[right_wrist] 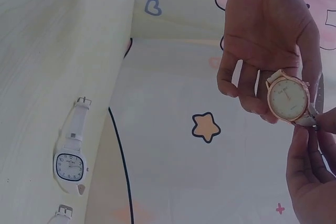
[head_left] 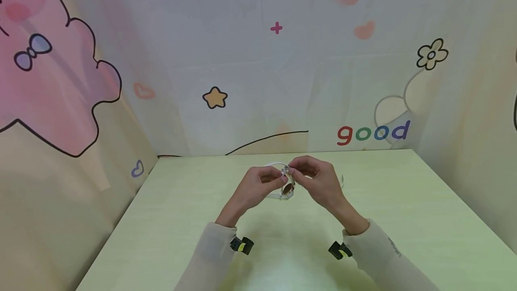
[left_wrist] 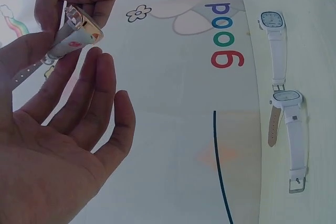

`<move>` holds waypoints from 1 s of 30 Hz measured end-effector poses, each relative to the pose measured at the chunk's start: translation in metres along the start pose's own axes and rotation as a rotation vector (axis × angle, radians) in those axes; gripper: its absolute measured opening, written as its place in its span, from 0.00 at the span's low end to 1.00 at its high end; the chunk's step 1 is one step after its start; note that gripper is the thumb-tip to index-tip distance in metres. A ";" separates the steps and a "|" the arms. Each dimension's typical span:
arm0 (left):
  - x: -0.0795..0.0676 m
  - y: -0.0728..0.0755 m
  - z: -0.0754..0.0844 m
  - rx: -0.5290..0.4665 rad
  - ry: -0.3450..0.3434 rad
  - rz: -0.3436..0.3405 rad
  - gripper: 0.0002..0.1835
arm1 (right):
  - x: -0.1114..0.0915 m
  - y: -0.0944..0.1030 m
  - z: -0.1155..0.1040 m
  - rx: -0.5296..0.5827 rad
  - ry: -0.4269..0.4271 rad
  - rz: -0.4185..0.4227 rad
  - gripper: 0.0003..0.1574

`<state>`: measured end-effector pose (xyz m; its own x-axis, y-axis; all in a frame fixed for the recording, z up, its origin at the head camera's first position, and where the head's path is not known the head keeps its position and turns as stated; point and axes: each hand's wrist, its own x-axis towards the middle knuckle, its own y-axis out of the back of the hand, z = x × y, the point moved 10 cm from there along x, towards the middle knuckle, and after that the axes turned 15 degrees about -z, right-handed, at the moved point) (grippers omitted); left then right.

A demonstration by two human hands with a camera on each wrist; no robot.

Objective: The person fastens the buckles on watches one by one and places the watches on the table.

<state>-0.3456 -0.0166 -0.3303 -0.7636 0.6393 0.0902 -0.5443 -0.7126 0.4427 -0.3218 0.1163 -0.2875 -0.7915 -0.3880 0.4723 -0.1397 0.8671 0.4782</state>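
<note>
Up in front of me, both hands hold a wristwatch with a rose-gold round case, a pale dial and a light strap. My left hand pinches the watch between thumb and fingers, its other fingers spread in the left wrist view. From the other side my right hand grips the strap close to the case with thumb and fingertips. The dial faces the camera in the right wrist view, and the left fingers lie behind the case. Part of the strap is hidden by the fingers.
On the pale table lie white-strapped watches with squarish faces: one upper watch and one lower watch, end to end in the left wrist view. A printed curtain stands behind and at both sides of the table.
</note>
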 end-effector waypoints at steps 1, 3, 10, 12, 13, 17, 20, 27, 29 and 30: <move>0.000 0.000 0.000 -0.003 -0.005 -0.004 0.16 | 0.000 0.000 0.000 0.001 -0.003 0.000 0.07; 0.000 -0.001 0.001 -0.006 -0.014 -0.009 0.18 | 0.000 0.000 -0.001 -0.006 -0.005 -0.002 0.07; 0.000 -0.001 0.002 -0.002 -0.014 -0.009 0.20 | 0.000 0.000 0.000 -0.015 -0.007 -0.008 0.08; 0.000 -0.002 0.002 0.011 -0.011 -0.026 0.20 | 0.000 0.000 0.001 -0.019 -0.009 -0.010 0.08; -0.001 -0.003 0.002 0.023 -0.008 -0.037 0.19 | 0.000 0.000 0.001 -0.023 -0.010 -0.011 0.08; -0.002 -0.006 0.002 0.061 -0.004 -0.085 0.16 | 0.000 0.000 0.001 -0.036 -0.016 -0.014 0.08; -0.003 -0.003 0.003 0.055 -0.009 -0.057 0.16 | 0.000 0.001 0.001 -0.030 -0.022 -0.012 0.08; -0.004 0.007 0.010 0.040 -0.075 0.075 0.15 | 0.000 0.000 -0.003 -0.011 -0.010 -0.010 0.09; -0.004 0.010 0.011 0.037 -0.091 0.105 0.15 | 0.000 -0.001 -0.003 -0.017 -0.005 -0.011 0.09; -0.005 0.011 0.011 0.027 -0.094 0.120 0.14 | 0.000 -0.001 -0.003 -0.022 -0.002 -0.010 0.09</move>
<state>-0.3441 -0.0239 -0.3159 -0.7861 0.5750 0.2267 -0.4402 -0.7783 0.4477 -0.3200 0.1148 -0.2861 -0.7916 -0.3959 0.4655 -0.1343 0.8559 0.4994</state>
